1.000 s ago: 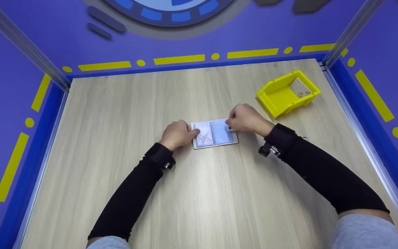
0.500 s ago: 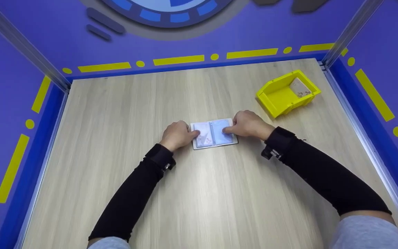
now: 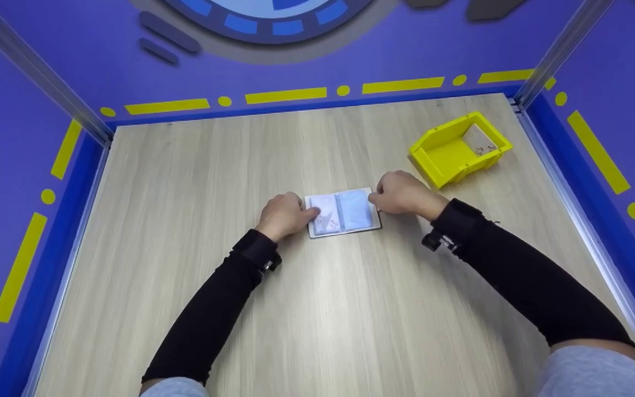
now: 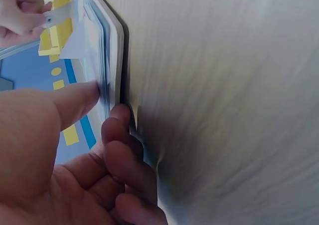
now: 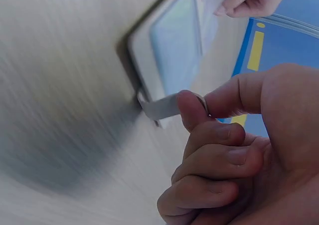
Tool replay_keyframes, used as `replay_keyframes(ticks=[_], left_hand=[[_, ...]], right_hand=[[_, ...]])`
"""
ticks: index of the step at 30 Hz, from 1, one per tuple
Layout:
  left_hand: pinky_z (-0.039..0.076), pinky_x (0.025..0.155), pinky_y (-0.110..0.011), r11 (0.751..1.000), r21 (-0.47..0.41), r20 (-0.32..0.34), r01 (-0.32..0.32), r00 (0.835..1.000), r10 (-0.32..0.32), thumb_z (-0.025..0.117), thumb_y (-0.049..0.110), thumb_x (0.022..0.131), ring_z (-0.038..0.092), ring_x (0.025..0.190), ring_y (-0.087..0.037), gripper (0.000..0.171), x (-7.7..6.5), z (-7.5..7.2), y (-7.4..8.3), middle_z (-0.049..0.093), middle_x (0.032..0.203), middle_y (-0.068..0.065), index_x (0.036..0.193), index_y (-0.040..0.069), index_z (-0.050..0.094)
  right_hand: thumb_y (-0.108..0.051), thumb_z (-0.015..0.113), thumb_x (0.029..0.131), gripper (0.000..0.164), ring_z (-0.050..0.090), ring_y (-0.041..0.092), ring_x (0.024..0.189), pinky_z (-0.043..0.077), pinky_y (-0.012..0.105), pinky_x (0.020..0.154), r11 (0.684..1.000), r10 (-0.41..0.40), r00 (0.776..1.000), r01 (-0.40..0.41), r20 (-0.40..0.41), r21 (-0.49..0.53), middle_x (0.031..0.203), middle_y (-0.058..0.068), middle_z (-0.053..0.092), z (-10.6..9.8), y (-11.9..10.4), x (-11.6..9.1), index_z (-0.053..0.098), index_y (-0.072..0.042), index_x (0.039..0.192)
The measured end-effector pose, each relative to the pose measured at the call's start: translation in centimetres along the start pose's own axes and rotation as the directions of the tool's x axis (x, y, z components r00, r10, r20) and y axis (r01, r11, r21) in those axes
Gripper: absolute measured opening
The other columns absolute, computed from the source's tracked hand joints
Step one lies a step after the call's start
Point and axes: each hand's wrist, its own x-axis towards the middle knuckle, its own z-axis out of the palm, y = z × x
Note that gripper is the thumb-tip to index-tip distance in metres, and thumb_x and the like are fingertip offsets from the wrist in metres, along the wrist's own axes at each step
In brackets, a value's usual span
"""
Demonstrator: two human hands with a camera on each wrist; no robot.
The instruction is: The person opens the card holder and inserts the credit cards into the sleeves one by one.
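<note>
A small card holder (image 3: 356,209) lies spread out on the table, with clear plastic sleeves on both sides of its spine. Its left edge is between the thumb and fingers of my left hand (image 3: 283,215); the thumb presses on the left sleeve (image 4: 92,50), and the fingers curl at the cover's underside. Off the right edge, my right hand (image 3: 403,193) pinches a short pale strap (image 5: 162,107) between thumb and index finger, its other fingers curled. The strap bends up from the cover, and a dark snap (image 4: 49,19) shows on it in the left wrist view.
A yellow bin (image 3: 450,157) stands at the back right of the wooden table (image 3: 213,160), with a pale printed card (image 3: 480,140) inside against its end. Blue panels (image 3: 273,77) with yellow marks close off the back and sides.
My right thumb went onto the right sleeve, then drew back to the right off the page, where the hand now pinches the strap. My left hand stays in place.
</note>
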Motion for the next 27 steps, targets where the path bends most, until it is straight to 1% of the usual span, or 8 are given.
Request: replay_keyframes(ticks=[3,6,10,13,16,18,22,27], left_hand=[[0.036,0.058,-0.032,1.0,-0.019,0.004,-0.018,1.0,0.018,0.075,0.05,0.102,0.049,0.063,-0.017,0.053,-0.1,0.1,0.2,0.049,0.066,0.005,0.066,0.019,0.053],[0.037,0.061,-0.031,0.998,-0.027,0.021,-0.054,0.998,0.055,0.073,0.047,0.104,0.05,0.066,-0.016,0.047,-0.1,0.3,0.4,0.051,0.069,0.005,0.068,0.02,0.057],[0.04,0.066,-0.031,0.994,-0.038,0.038,-0.105,0.994,0.107,0.07,0.043,0.106,0.053,0.071,-0.017,0.04,-0.1,0.4,0.6,0.057,0.075,0.004,0.074,0.02,0.063],[0.041,0.068,-0.032,0.99,-0.05,0.039,-0.13,0.99,0.132,0.069,0.041,0.106,0.054,0.071,-0.017,0.038,0.0,0.4,0.7,0.058,0.075,0.005,0.075,0.02,0.064],[0.04,0.066,-0.031,0.986,-0.055,0.044,-0.155,0.987,0.157,0.068,0.039,0.106,0.053,0.069,-0.015,0.038,0.0,0.3,0.6,0.056,0.073,0.006,0.073,0.022,0.063],[0.039,0.065,-0.031,0.985,-0.057,0.046,-0.165,0.985,0.168,0.067,0.038,0.107,0.052,0.067,-0.015,0.04,0.1,0.2,0.5,0.054,0.07,0.007,0.071,0.022,0.06],[0.04,0.063,-0.031,0.988,-0.059,0.017,-0.142,0.99,0.143,0.066,0.038,0.107,0.052,0.065,-0.015,0.043,0.1,-0.4,0.1,0.053,0.068,0.007,0.069,0.021,0.057],[0.041,0.064,-0.033,0.996,-0.058,-0.024,-0.073,0.997,0.072,0.066,0.038,0.108,0.054,0.066,-0.017,0.042,0.2,-1.6,-0.7,0.055,0.069,0.005,0.07,0.02,0.06]], right_hand=[[-0.039,0.059,0.107,0.041,0.048,0.019,0.065,0.037,0.033,0.06,1.0,0.007,1.0,-0.006,-0.01,0.018,0.065,-0.003,0.045,-0.9,0.0,-0.5,0.073,-0.011,0.08],[-0.038,0.058,0.107,0.041,0.045,0.017,0.063,0.034,0.032,0.058,0.999,-0.017,0.999,0.018,-0.029,0.036,0.065,-0.003,0.043,-1.6,-0.1,-1.0,0.067,-0.012,0.077],[-0.036,0.056,0.108,0.044,0.038,0.016,0.057,0.03,0.03,0.055,0.995,-0.067,0.995,0.072,-0.072,0.07,0.062,-0.004,0.04,-2.3,-0.7,-1.5,0.054,-0.015,0.069],[-0.035,0.057,0.107,0.041,0.041,0.016,0.06,0.031,0.031,0.057,0.986,-0.098,0.989,0.111,-0.107,0.125,0.065,-0.002,0.045,-2.4,-1.6,-1.7,0.061,-0.013,0.073],[-0.035,0.056,0.106,0.037,0.047,0.018,0.068,0.036,0.032,0.062,0.967,-0.128,0.984,0.151,-0.126,0.204,0.074,0.0,0.056,-2.1,-2.7,-1.6,0.073,-0.008,0.087],[-0.033,0.055,0.106,0.038,0.05,0.018,0.073,0.038,0.032,0.066,0.951,-0.146,0.981,0.174,-0.126,0.255,0.081,0.001,0.06,-1.7,-3.4,-1.4,0.077,-0.004,0.098],[-0.032,0.055,0.105,0.039,0.05,0.019,0.076,0.038,0.032,0.068,0.932,-0.176,0.977,0.206,-0.125,0.299,0.084,0.002,0.062,-0.9,-4.7,-0.9,0.078,-0.001,0.1],[-0.032,0.055,0.106,0.035,0.052,0.019,0.08,0.04,0.032,0.07,0.913,-0.209,0.971,0.236,-0.115,0.333,0.087,0.003,0.064,0.2,-6.0,-0.2,0.076,-0.006,0.095]])
